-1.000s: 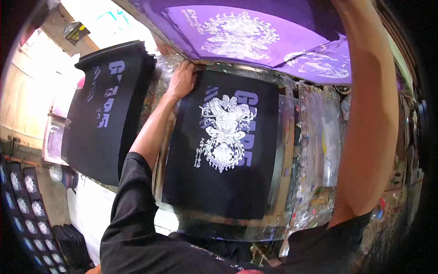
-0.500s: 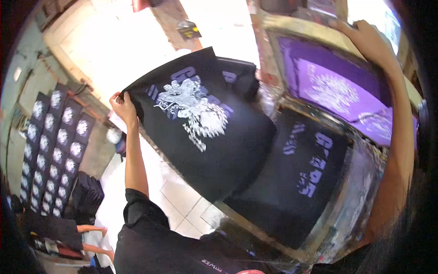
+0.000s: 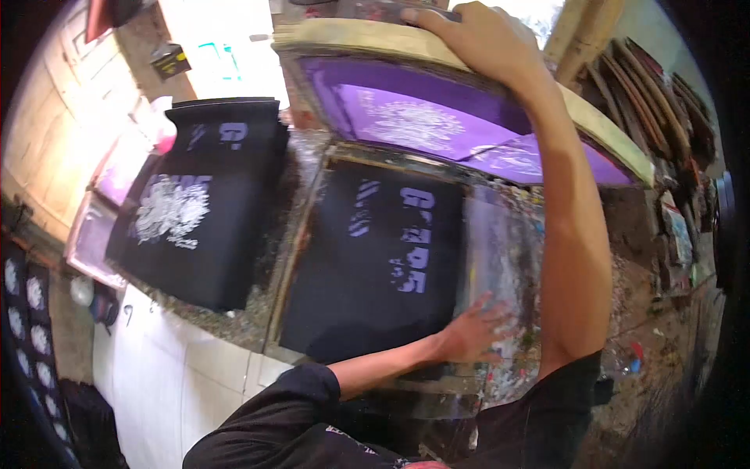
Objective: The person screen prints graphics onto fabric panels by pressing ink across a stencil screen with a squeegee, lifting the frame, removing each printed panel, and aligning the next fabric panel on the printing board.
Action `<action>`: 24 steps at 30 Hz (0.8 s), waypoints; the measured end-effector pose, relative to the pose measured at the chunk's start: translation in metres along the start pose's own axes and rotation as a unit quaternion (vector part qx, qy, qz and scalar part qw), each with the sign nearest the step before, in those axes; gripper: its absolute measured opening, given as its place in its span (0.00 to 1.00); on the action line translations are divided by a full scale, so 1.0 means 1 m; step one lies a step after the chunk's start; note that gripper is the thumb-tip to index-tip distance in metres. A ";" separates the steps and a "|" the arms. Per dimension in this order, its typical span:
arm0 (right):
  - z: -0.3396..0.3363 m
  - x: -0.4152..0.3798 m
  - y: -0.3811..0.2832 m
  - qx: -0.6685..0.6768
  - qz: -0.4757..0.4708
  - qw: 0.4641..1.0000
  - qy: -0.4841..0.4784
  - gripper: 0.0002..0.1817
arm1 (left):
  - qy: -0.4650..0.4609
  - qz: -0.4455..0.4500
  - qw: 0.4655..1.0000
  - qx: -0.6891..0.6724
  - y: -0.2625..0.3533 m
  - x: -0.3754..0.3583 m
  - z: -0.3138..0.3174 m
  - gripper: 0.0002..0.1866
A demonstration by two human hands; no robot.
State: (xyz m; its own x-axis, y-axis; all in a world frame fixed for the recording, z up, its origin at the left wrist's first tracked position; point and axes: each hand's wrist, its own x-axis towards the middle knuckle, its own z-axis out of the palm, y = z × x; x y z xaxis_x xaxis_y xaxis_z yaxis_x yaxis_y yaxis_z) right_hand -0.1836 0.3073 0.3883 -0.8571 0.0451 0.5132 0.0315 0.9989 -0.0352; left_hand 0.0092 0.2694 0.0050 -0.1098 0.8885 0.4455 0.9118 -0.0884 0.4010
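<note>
My right hand (image 3: 496, 43) grips the top edge of a raised screen-printing frame (image 3: 351, 35), thumb along the wood. The frame's purple mesh (image 3: 414, 121) carries a pale, spiky design. Under it, a black fabric panel (image 3: 367, 270) lies flat on the printing board, with purple lettering and stripes. My left hand (image 3: 473, 332), slightly blurred and empty, has its fingers spread beside the panel's lower right edge. On the left rests a stack of black panels (image 3: 226, 195), the top one bearing a white figure over purple letters.
A paint-stained table surface (image 3: 516, 313) runs along the right of the board. Boards (image 3: 641, 102) lean at the back right. Printed dark panels (image 3: 35, 336) are laid out in rows at the far left, beside a pale tiled floor (image 3: 180, 344).
My left hand has let go of the white-printed black panel, which now lies on the left stack, and has moved right. My right hand still holds the frame. The view has swung right.
</note>
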 end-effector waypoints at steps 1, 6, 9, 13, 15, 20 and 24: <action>-0.009 -0.011 -0.007 0.025 0.012 1.000 -0.011 0.45 | -0.033 -0.042 0.998 0.032 0.001 0.007 0.007 0.36; -0.013 -0.004 -0.020 0.040 0.004 0.999 -0.020 0.43 | 0.171 -0.262 0.949 0.039 -0.067 -0.111 -0.098 0.21; -0.006 0.012 -0.012 0.044 0.004 0.999 -0.015 0.44 | 0.008 -0.329 0.929 0.168 -0.061 -0.153 -0.112 0.31; -0.005 0.020 -0.009 0.056 -0.013 0.998 0.003 0.43 | -0.068 -0.330 0.923 0.183 -0.068 -0.161 -0.106 0.41; 0.000 0.023 -0.006 0.063 -0.027 0.997 0.032 0.43 | -0.080 -0.334 0.923 0.175 -0.069 -0.161 -0.109 0.43; 0.017 0.043 0.002 0.139 -0.068 0.987 0.038 0.42 | -0.105 -0.339 0.919 0.171 -0.063 -0.162 -0.114 0.42; 0.010 0.043 0.007 0.122 -0.069 0.990 -0.011 0.39 | -0.102 -0.334 0.923 0.162 -0.065 -0.162 -0.114 0.42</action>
State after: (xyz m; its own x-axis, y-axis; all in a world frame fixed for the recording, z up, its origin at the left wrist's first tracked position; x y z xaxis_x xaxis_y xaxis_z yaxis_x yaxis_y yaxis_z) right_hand -0.2259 0.3160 0.4014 -0.8557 -0.0941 0.5089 -0.2095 0.9621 -0.1743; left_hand -0.0772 0.0796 -0.0024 -0.6436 0.7653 0.0128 0.7418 0.6195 0.2567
